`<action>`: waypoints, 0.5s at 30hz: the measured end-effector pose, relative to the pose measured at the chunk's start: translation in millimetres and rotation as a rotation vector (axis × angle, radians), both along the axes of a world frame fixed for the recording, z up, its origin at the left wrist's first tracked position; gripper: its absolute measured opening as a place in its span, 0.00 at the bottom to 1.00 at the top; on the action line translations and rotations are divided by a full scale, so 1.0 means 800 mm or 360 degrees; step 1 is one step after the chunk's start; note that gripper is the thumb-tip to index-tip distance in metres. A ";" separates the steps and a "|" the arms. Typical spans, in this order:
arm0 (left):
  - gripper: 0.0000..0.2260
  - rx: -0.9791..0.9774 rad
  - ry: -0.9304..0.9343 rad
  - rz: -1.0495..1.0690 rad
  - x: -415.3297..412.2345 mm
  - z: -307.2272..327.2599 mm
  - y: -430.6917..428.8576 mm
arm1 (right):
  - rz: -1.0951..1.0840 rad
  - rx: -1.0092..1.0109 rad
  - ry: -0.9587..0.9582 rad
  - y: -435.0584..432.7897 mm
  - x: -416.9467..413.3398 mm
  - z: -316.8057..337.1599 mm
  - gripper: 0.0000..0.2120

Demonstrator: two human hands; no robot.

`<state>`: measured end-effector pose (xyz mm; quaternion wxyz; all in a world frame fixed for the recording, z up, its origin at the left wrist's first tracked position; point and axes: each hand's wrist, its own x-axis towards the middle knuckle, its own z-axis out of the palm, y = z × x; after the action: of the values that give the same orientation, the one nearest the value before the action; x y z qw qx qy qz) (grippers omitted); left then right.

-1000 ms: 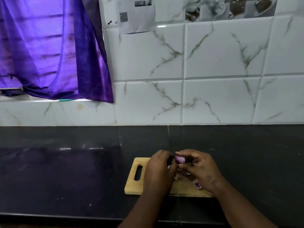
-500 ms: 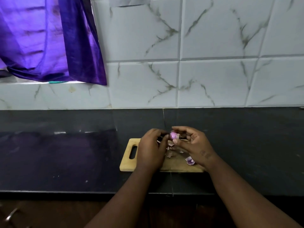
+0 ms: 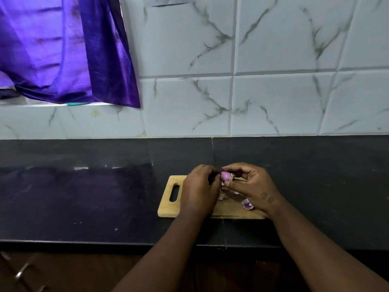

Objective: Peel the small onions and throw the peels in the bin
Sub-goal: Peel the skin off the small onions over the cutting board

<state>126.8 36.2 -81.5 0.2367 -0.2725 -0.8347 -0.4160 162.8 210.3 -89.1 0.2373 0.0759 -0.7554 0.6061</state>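
Observation:
A small purple onion (image 3: 224,175) is pinched between the thumb and fingertips of my right hand (image 3: 254,187), just above the far edge of a wooden cutting board (image 3: 168,207). My left hand (image 3: 199,190) is curled beside it, fingertips against the onion's left side. A dark bit shows at those fingertips, and I cannot tell what it is. Loose peels lie on the board: a purple-white piece (image 3: 246,204) under my right wrist and pale scraps (image 3: 222,197) between my hands. No bin is in view.
The board lies on a black stone counter (image 3: 84,197) with its front edge close to me. A marbled white tile wall (image 3: 273,102) rises behind. A purple curtain (image 3: 63,49) hangs at the upper left. A cabinet handle (image 3: 23,272) shows below the counter.
My view has tilted downward, so the board and hands sit higher in frame and the counter's front edge shows. Both hands stay together on the onion, fingers shifting slightly.

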 end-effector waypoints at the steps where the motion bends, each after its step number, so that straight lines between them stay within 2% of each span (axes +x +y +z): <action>1: 0.03 0.0009 -0.0015 -0.0007 0.000 0.000 0.000 | 0.0005 -0.0011 -0.0007 0.000 0.000 0.001 0.18; 5: 0.02 -0.0008 -0.0034 -0.0020 -0.001 0.000 0.003 | 0.0021 -0.0044 -0.0079 -0.003 0.001 0.004 0.21; 11: 0.03 -0.0027 -0.0070 -0.0029 -0.002 0.000 0.005 | 0.0079 -0.0123 -0.0141 -0.002 0.001 0.003 0.14; 15: 0.03 0.0046 -0.0104 -0.0048 -0.003 -0.001 0.005 | 0.0066 -0.0084 -0.0128 -0.004 0.002 0.005 0.17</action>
<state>124.1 39.9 -82.5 0.2067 -0.2679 -0.8316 -0.4403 164.7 207.3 -85.0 0.1960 0.0610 -0.7463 0.6332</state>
